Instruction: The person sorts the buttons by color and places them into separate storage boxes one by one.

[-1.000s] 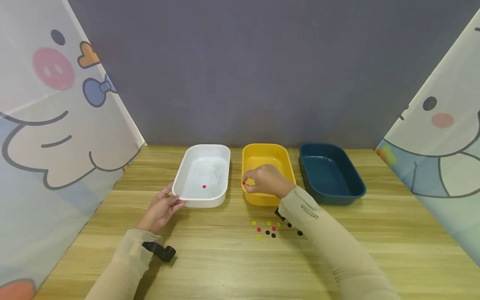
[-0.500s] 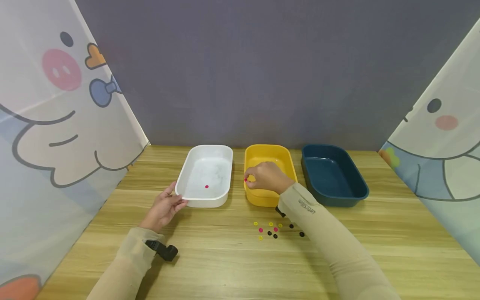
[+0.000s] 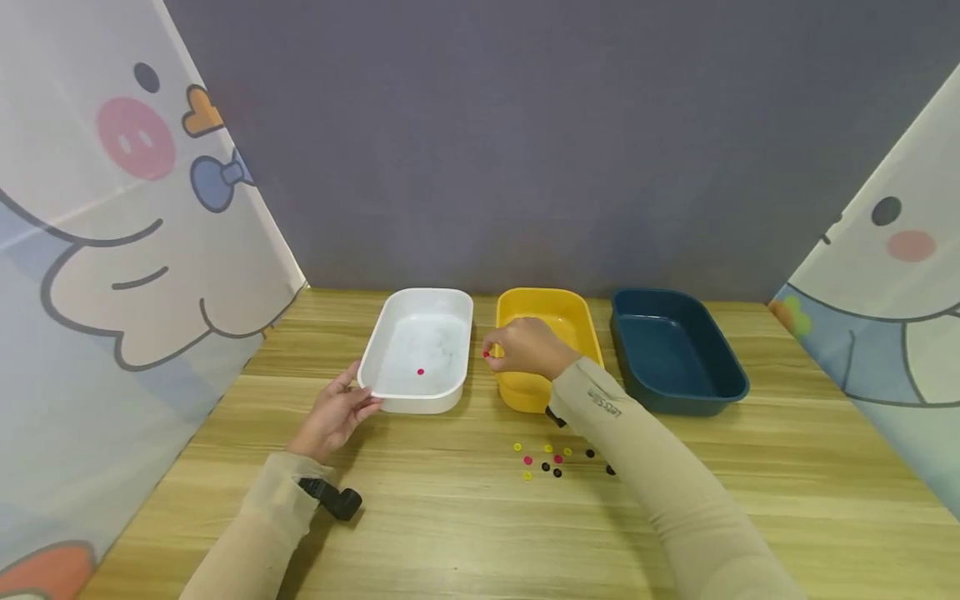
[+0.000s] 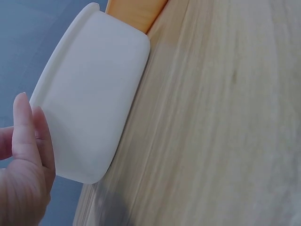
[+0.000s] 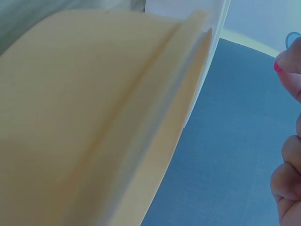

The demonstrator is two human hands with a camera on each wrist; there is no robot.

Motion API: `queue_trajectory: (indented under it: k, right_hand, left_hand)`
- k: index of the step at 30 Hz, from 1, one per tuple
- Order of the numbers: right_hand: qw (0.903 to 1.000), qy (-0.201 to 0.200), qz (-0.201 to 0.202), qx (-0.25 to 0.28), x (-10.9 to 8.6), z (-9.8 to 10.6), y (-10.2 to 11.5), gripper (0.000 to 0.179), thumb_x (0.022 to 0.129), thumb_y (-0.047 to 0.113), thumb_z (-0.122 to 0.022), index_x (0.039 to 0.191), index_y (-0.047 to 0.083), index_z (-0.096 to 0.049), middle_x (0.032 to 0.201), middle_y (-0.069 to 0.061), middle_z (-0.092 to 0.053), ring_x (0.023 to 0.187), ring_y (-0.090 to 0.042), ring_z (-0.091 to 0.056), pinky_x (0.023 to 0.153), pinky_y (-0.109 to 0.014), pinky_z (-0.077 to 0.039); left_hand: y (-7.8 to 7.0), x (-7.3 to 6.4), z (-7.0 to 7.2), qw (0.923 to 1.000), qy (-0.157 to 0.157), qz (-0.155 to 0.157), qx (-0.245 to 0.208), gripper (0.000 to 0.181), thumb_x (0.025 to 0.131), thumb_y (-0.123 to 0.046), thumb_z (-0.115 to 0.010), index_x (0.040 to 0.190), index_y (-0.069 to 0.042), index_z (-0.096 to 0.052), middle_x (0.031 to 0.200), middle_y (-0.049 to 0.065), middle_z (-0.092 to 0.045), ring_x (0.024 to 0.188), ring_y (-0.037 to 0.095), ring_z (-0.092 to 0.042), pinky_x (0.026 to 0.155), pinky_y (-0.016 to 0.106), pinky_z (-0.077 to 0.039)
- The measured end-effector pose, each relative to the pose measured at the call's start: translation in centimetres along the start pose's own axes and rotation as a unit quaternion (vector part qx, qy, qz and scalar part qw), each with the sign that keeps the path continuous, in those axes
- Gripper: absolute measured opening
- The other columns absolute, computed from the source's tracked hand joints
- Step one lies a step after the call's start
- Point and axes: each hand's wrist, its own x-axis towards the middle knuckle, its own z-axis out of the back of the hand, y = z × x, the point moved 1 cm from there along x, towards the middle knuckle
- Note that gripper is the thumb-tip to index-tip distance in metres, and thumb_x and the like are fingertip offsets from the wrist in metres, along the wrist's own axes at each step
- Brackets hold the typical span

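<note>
My right hand (image 3: 528, 346) pinches a small pink-red button (image 5: 277, 67) between thumb and fingertip. It is over the left rim of the yellow tray (image 3: 583, 310), the button just past that rim on the white tray's side. My left hand (image 3: 335, 417) holds the near left corner of the white tray (image 4: 89, 89), its digits on both sides of that corner. One pink-red button (image 3: 421, 372) lies inside the white tray. On the table in front of the yellow tray are scattered yellow buttons (image 3: 527, 476), pink buttons (image 3: 528, 460) and black buttons (image 3: 557, 472).
To the right of the yellow tray stands a dark blue tray (image 3: 738, 385). All three trays form a row on the wooden table (image 3: 450, 517), close to a grey back panel (image 3: 525, 150). Panels with cartoon prints (image 3: 135, 275) flank both sides. My right forearm passes over the table near the buttons.
My right hand has shifted left with the button, from over the yellow tray to just beyond its left rim. My left hand stays at the white tray's corner. The head view has shifted slightly.
</note>
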Motion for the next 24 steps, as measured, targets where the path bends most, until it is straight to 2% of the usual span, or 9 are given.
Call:
queue_trajectory:
  k: [4, 7, 9, 12, 15, 18, 24]
  right_hand:
    - [0.9999, 0.005, 0.009, 0.001, 0.3, -0.1, 0.1, 0.011, 0.083, 0.015, -0.068, 0.089, 0.01, -0.075, 0.054, 0.006, -0.054, 0.046, -0.005, -0.031, 0.046, -0.017, -0.031]
    - [0.9991, -0.014, 0.033, -0.022, 0.6, -0.3, 0.2, 0.01, 0.082, 0.015, -0.068, 0.088, 0.011, -0.075, 0.063, 0.005, -0.063, 0.046, -0.005, -0.037, 0.047, -0.017, -0.036]
    - [0.9963, -0.046, 0.061, -0.04, 0.9, -0.5, 0.3, 0.007, 0.08, 0.013, -0.069, 0.085, 0.011, -0.074, 0.067, 0.004, -0.066, 0.046, -0.005, -0.04, 0.046, -0.018, -0.037]
    - [0.9865, -0.104, 0.107, -0.068, 1.4, -0.7, 0.4, 0.005, 0.078, 0.011, -0.07, 0.082, 0.011, -0.072, 0.067, 0.003, -0.067, 0.044, -0.008, -0.044, 0.043, -0.019, -0.036]
    - [0.9788, -0.139, 0.123, -0.087, 1.9, -0.9, 0.6, 0.002, 0.077, 0.011, -0.07, 0.079, 0.012, -0.071, 0.062, 0.004, -0.064, 0.043, -0.009, -0.046, 0.042, -0.02, -0.037]
    - [0.9793, -0.137, 0.115, -0.095, 2.6, -1.0, 0.8, 0.004, 0.078, 0.013, -0.07, 0.081, 0.012, -0.072, 0.06, 0.004, -0.063, 0.044, -0.01, -0.048, 0.043, -0.022, -0.04]
    - [0.9836, -0.096, 0.111, -0.105, 3.7, -1.7, 1.3, 0.008, 0.08, 0.019, -0.071, 0.087, 0.015, -0.073, 0.063, 0.005, -0.065, 0.047, -0.01, -0.05, 0.044, -0.023, -0.038]
  left_hand:
    - [0.1, 0.1, -0.1, 0.9999, 0.008, -0.005, -0.004, 0.064, 0.1, 0.006, -0.037, 0.154, -0.009, -0.005, 0.1, 0.01, -0.053, 0.073, 0.006, -0.063, 0.075, 0.016, -0.052]
    - [0.1, 0.1, -0.1, 0.9999, 0.009, -0.006, -0.009, 0.064, 0.1, 0.006, -0.037, 0.154, -0.008, -0.006, 0.099, 0.01, -0.054, 0.073, 0.007, -0.064, 0.075, 0.017, -0.053]
    - [0.2, 0.1, 0.0, 0.9999, 0.008, -0.007, -0.008, 0.064, 0.1, 0.007, -0.036, 0.154, -0.008, -0.006, 0.098, 0.01, -0.054, 0.073, 0.007, -0.064, 0.075, 0.017, -0.053]
    - [0.2, 0.2, 0.1, 0.9999, 0.006, -0.009, -0.002, 0.064, 0.1, 0.007, -0.035, 0.154, -0.008, -0.006, 0.099, 0.011, -0.053, 0.073, 0.007, -0.064, 0.075, 0.017, -0.053]
    - [0.2, 0.2, 0.1, 0.9999, 0.008, -0.007, 0.006, 0.064, 0.1, 0.007, -0.035, 0.154, -0.009, -0.005, 0.102, 0.012, -0.051, 0.073, 0.007, -0.064, 0.076, 0.017, -0.052]
    - [0.2, 0.3, 0.0, 0.9999, 0.009, -0.007, 0.005, 0.064, 0.1, 0.007, -0.035, 0.154, -0.009, -0.005, 0.103, 0.014, -0.049, 0.073, 0.007, -0.063, 0.076, 0.017, -0.052]
    - [0.0, 0.1, 0.0, 0.9999, 0.005, -0.007, 0.006, 0.064, 0.1, 0.006, -0.036, 0.154, -0.009, -0.004, 0.102, 0.013, -0.049, 0.072, 0.006, -0.063, 0.075, 0.016, -0.052]
